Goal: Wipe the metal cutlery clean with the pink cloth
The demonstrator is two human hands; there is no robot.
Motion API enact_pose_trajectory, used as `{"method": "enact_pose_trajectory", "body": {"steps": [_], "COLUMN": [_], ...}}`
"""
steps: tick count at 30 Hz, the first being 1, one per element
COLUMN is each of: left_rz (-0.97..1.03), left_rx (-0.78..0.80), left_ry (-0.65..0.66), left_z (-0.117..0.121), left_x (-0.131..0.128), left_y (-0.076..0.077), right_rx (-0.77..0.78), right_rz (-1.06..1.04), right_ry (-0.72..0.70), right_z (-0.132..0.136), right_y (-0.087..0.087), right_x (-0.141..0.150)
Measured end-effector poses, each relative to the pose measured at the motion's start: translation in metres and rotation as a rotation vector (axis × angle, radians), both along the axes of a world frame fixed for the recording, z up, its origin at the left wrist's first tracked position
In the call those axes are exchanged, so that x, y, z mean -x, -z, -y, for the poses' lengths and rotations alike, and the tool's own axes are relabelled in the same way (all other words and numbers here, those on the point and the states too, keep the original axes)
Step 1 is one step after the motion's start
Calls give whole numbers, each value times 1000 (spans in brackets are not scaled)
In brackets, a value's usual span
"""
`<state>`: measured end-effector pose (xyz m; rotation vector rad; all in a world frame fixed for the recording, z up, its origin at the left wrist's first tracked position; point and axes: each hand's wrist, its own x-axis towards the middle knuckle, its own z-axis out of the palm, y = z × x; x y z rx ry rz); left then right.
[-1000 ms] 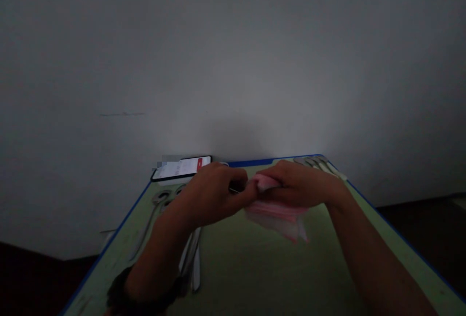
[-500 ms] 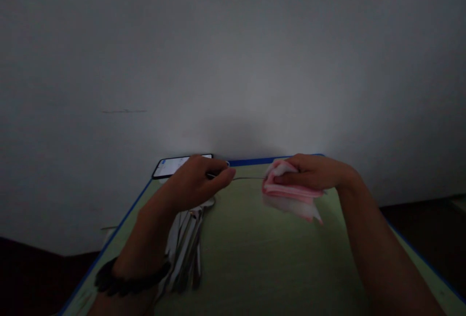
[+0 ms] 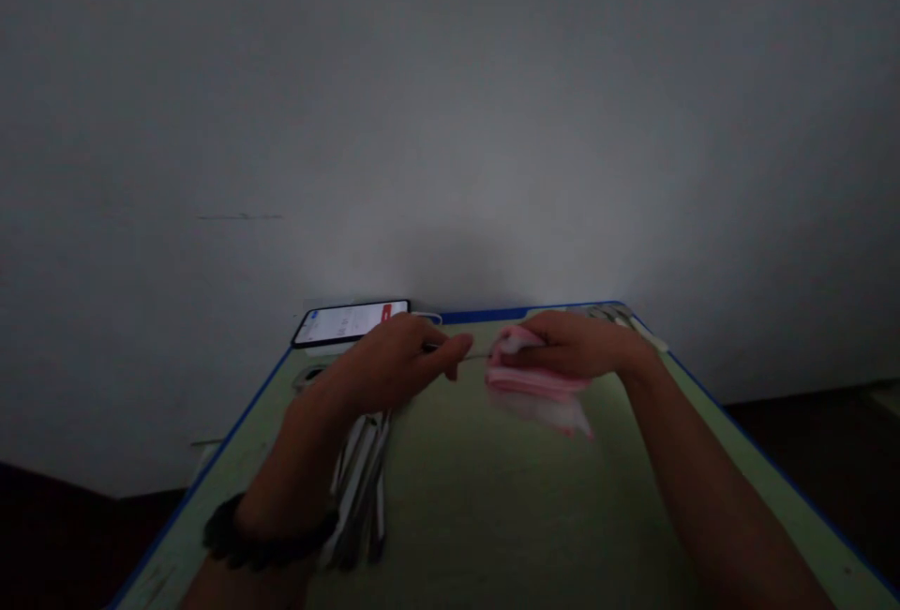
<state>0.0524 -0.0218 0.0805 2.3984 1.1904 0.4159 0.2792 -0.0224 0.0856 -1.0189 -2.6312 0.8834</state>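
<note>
My left hand point(image 3: 394, 362) is closed, thumb and fingers pinching one end of a thin metal piece of cutlery point(image 3: 479, 356). Its ends are hidden, so I cannot tell whether it is a spoon or a fork. Opposite it, my right hand point(image 3: 580, 343) grips a folded pink and white cloth point(image 3: 538, 390) around the other end. One corner of the cloth hangs loose below the fingers. Under my left wrist lies a bundle of metal cutlery point(image 3: 360, 488), partly covered by the forearm.
At the back left of the green, blue-edged table point(image 3: 492, 516) lies a phone point(image 3: 344, 322) with a lit screen. More metal cutlery point(image 3: 608, 313) rests at the back right corner, behind my right wrist. A grey wall point(image 3: 457, 123) stands right behind the table.
My right hand and the cloth have moved left, closer to my left hand, so less of the metal shows between them. My left hand has shifted slightly right and down.
</note>
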Motion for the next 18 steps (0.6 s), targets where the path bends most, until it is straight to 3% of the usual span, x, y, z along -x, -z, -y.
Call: {"method": "enact_pose_trajectory", "body": {"steps": [8,13,16,18], "left_rz": [31,-46,-57,-54], "left_rx": [160,44,-43,-89], "left_ry": [-182,-358,-345,-328], "left_z": [-8,-12,-10,-6], "left_x": [23,40,39,32], "left_y": [-3,-9,-12,-15], "right_rx": [63,-4,7,-120], "right_rz": [-25,99,149,83], "right_ry": [129,221,267,323], "right_z": [-11,-18,-14,-9], "right_y": [3,17,22,20], "right_x": [-18,-20,-18,-11]}}
